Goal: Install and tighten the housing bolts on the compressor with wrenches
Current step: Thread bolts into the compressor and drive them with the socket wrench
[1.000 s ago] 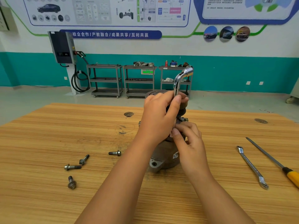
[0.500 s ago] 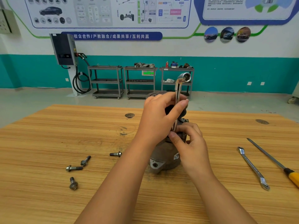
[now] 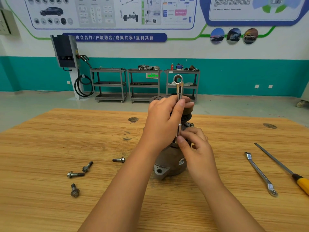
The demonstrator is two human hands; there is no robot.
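Compressor (image 3: 168,164) stood upright at mid-bench (image 3: 50,139), its upper part mostly hidden behind both hands. Left hand (image 3: 162,124) was wrapped round the upper shaft of a bent socket wrench (image 3: 178,87), thumb laid along it, with the open top socket facing the camera. Right hand (image 3: 195,148) pinched the wrench's lower end between thumb and fingertips, just above the housing. Whether the lower socket sat on a bolt head could not be told, since the fingers covered it. Judged step: running one housing bolt down, the left hand turning and the right steadying the tool on the bolt. Four loose bolts (image 3: 119,159) lay on the bench to the left, well apart from the compressor, so most of the fastening looked not yet done. A flat wrench (image 3: 260,173) and a screwdriver (image 3: 284,168) lay untouched to the right. The next move likely called for keeping the shaft plumb over the bolt while turning, then lifting off and reaching left for another bolt. Final tightening would probably need a firmer hold on the housing.
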